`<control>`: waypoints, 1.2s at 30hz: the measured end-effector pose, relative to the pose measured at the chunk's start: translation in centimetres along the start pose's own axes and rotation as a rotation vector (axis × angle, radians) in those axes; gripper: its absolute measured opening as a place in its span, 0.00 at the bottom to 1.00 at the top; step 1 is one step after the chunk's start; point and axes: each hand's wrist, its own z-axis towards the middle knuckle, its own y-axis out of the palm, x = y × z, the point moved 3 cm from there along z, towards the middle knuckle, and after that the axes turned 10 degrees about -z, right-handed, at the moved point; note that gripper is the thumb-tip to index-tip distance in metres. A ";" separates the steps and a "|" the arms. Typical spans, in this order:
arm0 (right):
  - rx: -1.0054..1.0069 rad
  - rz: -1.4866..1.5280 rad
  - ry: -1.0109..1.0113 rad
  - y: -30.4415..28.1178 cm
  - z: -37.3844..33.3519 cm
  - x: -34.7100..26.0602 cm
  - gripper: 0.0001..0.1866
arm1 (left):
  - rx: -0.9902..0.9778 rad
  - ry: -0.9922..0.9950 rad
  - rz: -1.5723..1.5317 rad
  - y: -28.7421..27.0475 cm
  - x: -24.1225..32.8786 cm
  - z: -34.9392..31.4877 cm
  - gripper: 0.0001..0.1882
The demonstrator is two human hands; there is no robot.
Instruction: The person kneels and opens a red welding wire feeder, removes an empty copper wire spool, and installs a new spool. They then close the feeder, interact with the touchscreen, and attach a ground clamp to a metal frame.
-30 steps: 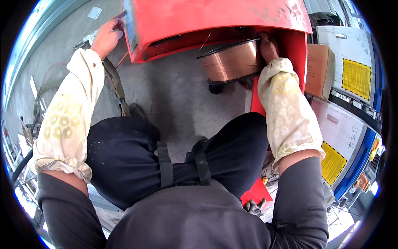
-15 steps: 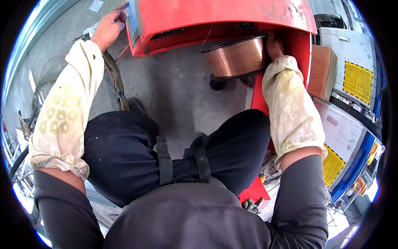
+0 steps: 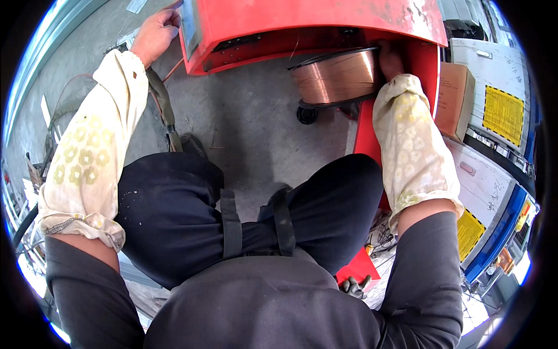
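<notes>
Presently, copper-wire spool [image 3: 337, 78] is partly inside red housing [image 3: 308, 14], seating unverified; left hand [image 3: 154, 36] half-curled at left edge, right hand [image 3: 391, 63] inside, grips indeterminate.

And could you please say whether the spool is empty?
Not empty: the spool carries copper wire between its black rims; exactly how full, I cannot tell.

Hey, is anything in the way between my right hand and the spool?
Nothing visible. Your right hand is right beside the spool, at its right side; the red wall is on the hand's other side, not between them. Your fingers are too shadowed to show their hold.
</notes>
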 end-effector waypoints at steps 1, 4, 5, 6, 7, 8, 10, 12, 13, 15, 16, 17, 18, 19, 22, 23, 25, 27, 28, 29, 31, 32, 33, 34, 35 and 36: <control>0.027 -0.025 -0.008 -0.2 -0.2 -0.1 0.23 | -0.003 0.009 -0.021 0.2 0.3 -0.1 0.02; 0.129 -0.106 -0.052 -0.7 -0.7 -0.7 0.22 | 0.027 0.068 -0.040 0.6 0.9 -0.3 0.02; 0.115 -0.133 -0.049 -0.7 -0.6 -0.8 0.23 | 0.043 0.093 -0.039 0.5 1.1 -0.4 0.02; 0.099 -0.165 -0.044 -0.5 -0.5 -0.5 0.23 | 0.036 0.105 -0.037 0.6 0.9 -0.3 0.02; 0.084 -0.197 -0.040 -0.4 -0.4 -0.2 0.23 | 0.029 0.117 -0.036 0.5 0.7 0.0 0.02; 0.083 -0.167 -0.026 -0.4 -0.3 0.2 0.23 | 0.022 0.129 -0.034 0.4 0.4 0.1 0.02; 0.077 -0.102 -0.005 -0.2 -0.1 0.0 0.23 | -0.005 0.089 0.008 0.4 0.7 0.1 0.03; 0.073 -0.044 0.033 -0.5 -0.5 0.1 0.24 | 0.002 0.096 0.039 0.5 1.1 -0.1 0.03; 0.069 -0.013 0.051 -0.5 -0.7 -0.1 0.24 | 0.022 0.123 0.049 0.5 1.3 -0.4 0.03; 0.064 0.006 0.093 -0.7 -1.0 0.3 0.26 | 0.041 0.160 0.053 0.5 1.4 -0.6 0.03; 0.064 0.014 0.116 -0.7 -1.2 1.0 0.27 | 0.041 0.169 0.047 0.6 1.4 -0.5 0.04; 0.094 0.030 0.182 -0.6 -1.5 1.6 0.28 | 0.040 0.180 0.041 0.7 1.3 -0.4 0.04; 0.120 0.049 0.247 -0.5 -1.9 1.8 0.29 | 0.027 0.155 0.016 0.7 1.1 -0.2 0.04; 0.147 0.068 0.313 -0.6 -2.3 2.1 0.30 | 0.014 0.131 -0.009 0.6 0.8 -0.1 0.04; 0.150 0.080 0.510 -0.9 -3.6 1.2 0.32 | 0.036 0.152 -0.026 0.4 0.3 0.1 0.03; 0.140 0.073 0.505 -0.9 -3.5 0.7 0.32 | 0.054 0.173 -0.021 0.3 0.1 0.0 0.03; 0.136 0.043 0.504 -1.2 -3.4 1.4 0.33 | 0.029 0.119 -0.002 0.4 0.4 0.3 0.03; 0.123 0.063 0.502 -1.0 -3.7 1.6 0.34 | 0.039 0.109 -0.014 0.5 0.5 0.3 0.03; 0.114 0.076 0.497 -0.8 -3.7 1.4 0.34 | 0.060 0.126 -0.036 0.6 0.3 0.1 0.03; 0.114 0.077 0.493 -0.7 -3.7 1.3 0.34 | 0.083 0.143 -0.057 0.5 0.2 -0.1 0.03; 0.113 0.067 0.492 -0.7 -4.0 1.6 0.35 | 0.062 0.098 0.040 0.5 0.8 -0.3 0.03; 0.117 0.090 0.551 -0.6 -4.2 1.9 0.35 | 0.052 0.073 0.090 0.4 1.1 -0.3 0.04; 0.116 0.115 0.608 -0.5 -4.4 2.2 0.35 | 0.048 0.086 0.092 0.2 1.2 -0.4 0.04; 0.115 0.140 0.665 -0.3 -4.5 2.1 0.36 | 0.044 0.098 0.094 0.0 1.3 -0.5 0.04; 0.090 0.145 0.660 0.1 -4.2 2.3 0.36 | 0.039 0.111 0.096 0.1 1.4 -0.6 0.04; 0.084 0.133 0.675 0.0 -4.2 5.2 0.36 | 0.075 0.224 0.014 1.0 2.3 -0.3 0.03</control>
